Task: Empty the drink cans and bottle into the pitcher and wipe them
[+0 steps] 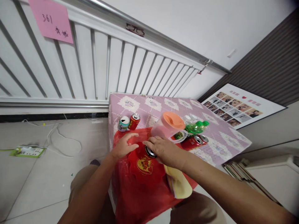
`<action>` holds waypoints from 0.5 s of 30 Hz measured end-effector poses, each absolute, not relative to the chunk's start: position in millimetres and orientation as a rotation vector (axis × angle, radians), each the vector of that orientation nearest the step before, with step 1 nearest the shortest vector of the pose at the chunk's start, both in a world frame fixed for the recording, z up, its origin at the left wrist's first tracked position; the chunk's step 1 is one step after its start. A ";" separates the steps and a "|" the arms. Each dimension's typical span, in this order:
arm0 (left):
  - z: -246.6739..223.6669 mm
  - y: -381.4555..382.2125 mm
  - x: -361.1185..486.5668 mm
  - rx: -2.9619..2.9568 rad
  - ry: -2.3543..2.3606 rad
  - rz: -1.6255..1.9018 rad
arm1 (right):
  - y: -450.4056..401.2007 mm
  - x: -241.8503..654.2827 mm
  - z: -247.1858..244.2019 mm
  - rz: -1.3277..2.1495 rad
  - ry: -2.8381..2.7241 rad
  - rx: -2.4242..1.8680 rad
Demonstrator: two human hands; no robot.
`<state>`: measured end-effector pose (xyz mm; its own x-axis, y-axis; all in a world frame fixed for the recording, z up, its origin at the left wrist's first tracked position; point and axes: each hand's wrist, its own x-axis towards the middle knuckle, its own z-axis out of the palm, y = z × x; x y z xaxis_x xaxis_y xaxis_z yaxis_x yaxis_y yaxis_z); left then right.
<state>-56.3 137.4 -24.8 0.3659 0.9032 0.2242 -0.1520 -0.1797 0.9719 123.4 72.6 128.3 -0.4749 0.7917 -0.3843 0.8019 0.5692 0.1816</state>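
The right hand [164, 149] bends its fingers, close together, over a dark drink can [150, 153] and seems to grip it; the thumb's hold is hidden. The can sits beneath these fingertips, above the red tray with a gold emblem [144, 166]. The left hand [125, 146] spreads its thumb away from its fingers, with nothing between them, the can just beyond their tips.

A good hold here would wrap the can's side lightly, since a thin wall may dent, with the left fingers bracing it opposite. The yellow cloth [181, 185], below the right wrist, is best kept clear of the can.

The can's silvery end faces up towards the wearer; its long axis seems steep, perhaps tilted, but the fingers hide too much to be sure.
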 end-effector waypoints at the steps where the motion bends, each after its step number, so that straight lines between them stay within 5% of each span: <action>1: -24.8 134.3 -55.2 1.501 0.714 1.078 | 70.8 124.8 123.5 -0.013 2.378 1.273; 15: -48.8 119.4 -31.1 1.841 0.607 0.877 | 67.3 137.0 83.7 0.048 2.530 1.226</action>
<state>-31.1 119.4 -48.8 0.6159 0.7273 0.3028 0.0276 -0.4041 0.9143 137.0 67.3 83.7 -0.5763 0.7690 -0.2766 0.7580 0.6295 0.1709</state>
